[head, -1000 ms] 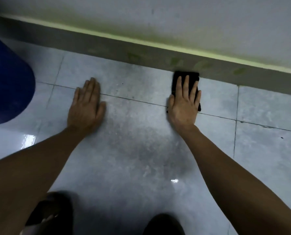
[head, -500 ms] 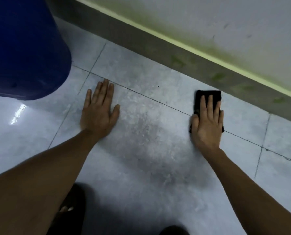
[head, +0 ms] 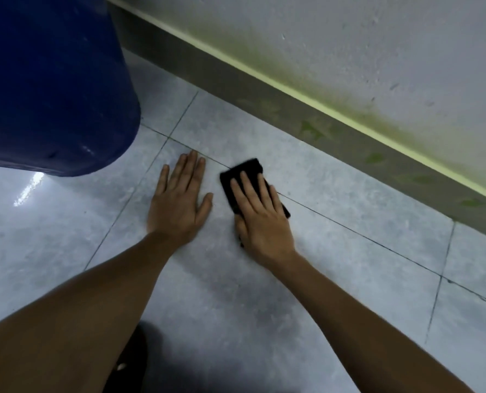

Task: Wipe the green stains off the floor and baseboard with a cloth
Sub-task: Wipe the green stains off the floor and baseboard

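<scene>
Room: a grey tiled floor (head: 335,279) meets a grey baseboard (head: 264,89) under a pale wall (head: 377,38) with a green tinge low down; a blue barrel (head: 51,80) stands left of the baseboard's far end.
Landmark: the baseboard, running from top centre down to the right edge.
Cloth: a small black cloth (head: 243,173) lies flat on the floor, near the baseboard but apart from it, across a grout line (head: 349,231).
Right grip: the right hand (head: 260,214) presses the cloth down with straight, spread fingers; the cloth's far end shows beyond the fingertips and a corner shows by the little finger, so it sits under the palm, not pinched.
Left grip: the left hand (head: 179,199) lies flat and empty on the floor, just beside the cloth on the side away from the baseboard's near end; it looks like a prop.
Done: the tiles around the hands show no clear green, so the floor near the baseboard looks largely wiped, as far as this dim view tells.
Left: green stains (head: 375,158) show in several patches along the baseboard, untouched by the cloth.
Judgement: the baseboard part looks mostly ahead; the cloth would have to travel toward the baseboard to reach those patches.
Foot: a dark shoe (head: 128,361) shows at the bottom edge, well away from the baseboard.
</scene>
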